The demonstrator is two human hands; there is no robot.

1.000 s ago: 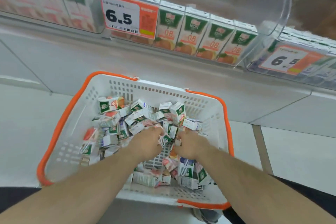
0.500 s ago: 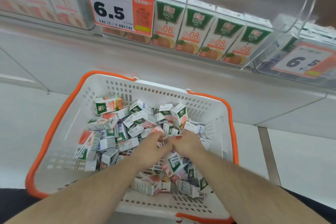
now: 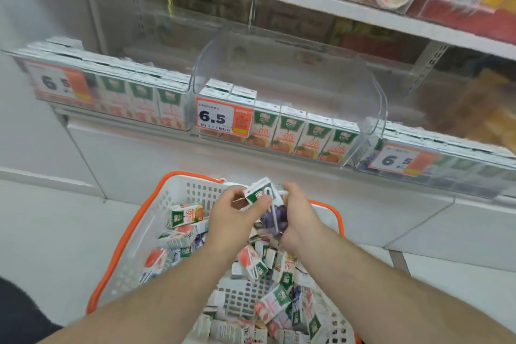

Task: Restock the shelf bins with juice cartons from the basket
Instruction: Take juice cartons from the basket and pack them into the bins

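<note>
Still early: left hand (image 3: 234, 218) and right hand (image 3: 300, 213) clutch cartons (image 3: 261, 194) over basket (image 3: 131, 229); middle bin (image 3: 363, 86) half-empty, basket heaped.

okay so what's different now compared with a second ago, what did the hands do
Both hands rose out of the pile in the basket. The left hand and the right hand now hold a carton with a purple picture between them, above the basket's far rim. The view tipped up toward the shelf. The basket and the middle bin with its row of cartons stayed put.
</note>
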